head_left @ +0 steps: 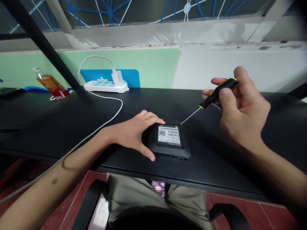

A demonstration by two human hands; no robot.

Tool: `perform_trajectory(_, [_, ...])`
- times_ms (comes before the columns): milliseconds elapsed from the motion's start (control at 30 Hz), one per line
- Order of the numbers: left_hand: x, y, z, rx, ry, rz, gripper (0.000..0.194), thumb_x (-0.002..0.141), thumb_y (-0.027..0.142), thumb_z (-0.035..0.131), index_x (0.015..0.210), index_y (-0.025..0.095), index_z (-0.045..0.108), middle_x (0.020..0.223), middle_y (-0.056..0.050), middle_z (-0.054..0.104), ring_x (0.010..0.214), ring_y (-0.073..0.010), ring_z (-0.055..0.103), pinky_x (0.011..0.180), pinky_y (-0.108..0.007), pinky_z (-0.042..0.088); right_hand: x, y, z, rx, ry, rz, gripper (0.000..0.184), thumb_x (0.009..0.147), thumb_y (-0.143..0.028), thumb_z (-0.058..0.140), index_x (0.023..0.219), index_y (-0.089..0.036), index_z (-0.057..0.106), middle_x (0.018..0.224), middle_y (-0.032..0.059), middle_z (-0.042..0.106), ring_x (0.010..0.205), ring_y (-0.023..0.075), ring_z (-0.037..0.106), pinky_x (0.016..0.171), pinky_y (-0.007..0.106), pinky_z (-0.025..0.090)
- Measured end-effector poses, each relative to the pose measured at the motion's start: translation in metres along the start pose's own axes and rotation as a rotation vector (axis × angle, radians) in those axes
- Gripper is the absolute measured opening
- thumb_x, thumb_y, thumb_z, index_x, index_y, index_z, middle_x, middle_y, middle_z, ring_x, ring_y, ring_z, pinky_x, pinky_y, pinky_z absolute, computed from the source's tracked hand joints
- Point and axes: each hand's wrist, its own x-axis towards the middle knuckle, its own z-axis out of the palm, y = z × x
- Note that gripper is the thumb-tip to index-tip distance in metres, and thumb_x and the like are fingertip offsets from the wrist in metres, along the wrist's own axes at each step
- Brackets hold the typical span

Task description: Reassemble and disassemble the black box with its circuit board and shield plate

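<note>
**Near the tabletop's (206,153) front edge, a screwdriver (218,93) meets a black box (165,151)**

Just inside the front edge of the tabletop, about midway along, the flat black box lies with its white label (169,135) facing up. A narrow strip of tabletop separates it from that edge; a deeper stretch runs from its far side to the wall (153,68).

The two hands are apart. The left hand (136,132) is spread around the box's left side, fingers at the far left corner and thumb by the near left one; how firmly it presses, I cannot tell. The right hand (244,111), raised over the right part of the tabletop, is closed on the screwdriver's handle. The shaft slants down to the left, its tip at the far right corner of the box.

Along the tabletop's back edge, left of the box, sits a power strip (105,86) with a white charger (117,78). Its cable (122,103) curves forward and crosses the front edge on the left, under the left forearm. A tilted bottle (53,85) stands farther left, near the back edge.
</note>
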Motion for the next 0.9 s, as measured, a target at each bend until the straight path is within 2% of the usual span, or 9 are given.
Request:
perform_trajectory(100, [0.000, 0.001, 0.000, 0.026, 0.005, 0.000, 0.102, 0.064, 0.065, 0.092, 0.145, 0.026, 0.044, 0.143, -0.014, 0.052, 0.131, -0.0368, 0.045, 0.115, -0.059, 0.039, 0.004, -0.005, -0.001, -0.132, 0.029, -0.068, 0.047, 0.086, -0.044, 0.077, 0.130, -0.032, 0.067, 0.103, 0.0019, 0.071, 0.073, 0.0134, 0.072, 0.076, 0.044, 0.068])
perform_trajectory(200, [0.000, 0.001, -0.001, 0.033, 0.009, 0.002, 0.101, 0.064, 0.066, 0.091, 0.145, 0.026, 0.045, 0.143, -0.014, 0.053, 0.131, -0.0367, 0.045, 0.114, -0.059, 0.039, 0.003, -0.006, -0.003, -0.245, 0.052, -0.039, 0.037, 0.092, -0.043, 0.068, 0.127, -0.031, 0.068, 0.103, 0.0027, 0.070, 0.076, 0.0136, 0.071, 0.078, 0.044, 0.067])
perform_trajectory(300, [0.000, 0.000, 0.000, 0.028, 0.010, 0.007, 0.101, 0.064, 0.067, 0.091, 0.145, 0.027, 0.045, 0.143, -0.014, 0.053, 0.130, -0.0368, 0.045, 0.114, -0.060, 0.039, -0.001, -0.001, -0.002, -0.039, 0.024, 0.058, 0.043, 0.097, -0.044, 0.060, 0.140, -0.039, 0.060, 0.114, 0.0016, 0.069, 0.087, 0.0164, 0.078, 0.084, 0.048, 0.068])
perform_trajectory(400, [0.000, 0.000, 0.000, 0.020, 0.011, 0.002, 0.103, 0.063, 0.067, 0.091, 0.145, 0.025, 0.045, 0.143, -0.015, 0.053, 0.131, -0.0368, 0.044, 0.115, -0.059, 0.038, -0.002, 0.004, 0.000, 0.071, -0.003, 0.006, 0.052, 0.092, -0.045, 0.068, 0.142, -0.042, 0.056, 0.120, 0.0008, 0.069, 0.092, 0.0160, 0.078, 0.088, 0.048, 0.069])
perform_trajectory(533, [0.000, 0.001, -0.001, 0.023, 0.000, -0.005, 0.103, 0.064, 0.067, 0.092, 0.145, 0.024, 0.045, 0.143, -0.015, 0.053, 0.131, -0.0364, 0.045, 0.115, -0.058, 0.039, 0.002, 0.000, 0.001, -0.007, 0.001, -0.139, 0.048, 0.086, -0.045, 0.077, 0.131, -0.037, 0.061, 0.107, -0.0002, 0.064, 0.070, 0.0094, 0.070, 0.070, 0.038, 0.069])
perform_trajectory(600, [0.000, 0.002, -0.001, 0.022, -0.002, -0.006, 0.102, 0.064, 0.066, 0.092, 0.145, 0.026, 0.044, 0.144, -0.014, 0.053, 0.131, -0.0363, 0.045, 0.115, -0.058, 0.039, 0.003, -0.002, 0.000, -0.081, 0.018, -0.128, 0.041, 0.088, -0.048, 0.074, 0.126, -0.035, 0.065, 0.109, 0.0013, 0.062, 0.069, 0.0093, 0.069, 0.067, 0.036, 0.067])
perform_trajectory(767, [-0.001, 0.001, -0.001, 0.018, 0.004, -0.002, 0.101, 0.064, 0.065, 0.092, 0.145, 0.027, 0.044, 0.143, -0.014, 0.052, 0.132, -0.0366, 0.044, 0.115, -0.059, 0.039, -0.002, -0.004, 0.000, 0.015, -0.001, 0.068, 0.044, 0.096, -0.044, 0.062, 0.140, -0.040, 0.060, 0.122, 0.0024, 0.069, 0.092, 0.0178, 0.079, 0.089, 0.049, 0.068])
perform_trajectory(833, [-0.001, 0.001, -0.001, 0.017, 0.005, 0.000, 0.102, 0.064, 0.066, 0.092, 0.146, 0.028, 0.044, 0.143, -0.013, 0.053, 0.132, -0.0367, 0.044, 0.114, -0.059, 0.039, -0.003, -0.003, 0.001, 0.024, -0.012, 0.036, 0.049, 0.094, -0.041, 0.065, 0.143, -0.040, 0.057, 0.124, 0.0019, 0.070, 0.094, 0.0178, 0.079, 0.091, 0.051, 0.068])
perform_trajectory(900, [-0.001, 0.000, -0.001, 0.015, 0.003, -0.002, 0.102, 0.064, 0.066, 0.092, 0.146, 0.028, 0.045, 0.143, -0.014, 0.053, 0.132, -0.0368, 0.044, 0.114, -0.059, 0.040, -0.002, -0.004, 0.000, -0.047, -0.021, -0.014, 0.054, 0.091, -0.039, 0.069, 0.143, -0.038, 0.057, 0.118, 0.0019, 0.071, 0.084, 0.0153, 0.077, 0.086, 0.048, 0.068])
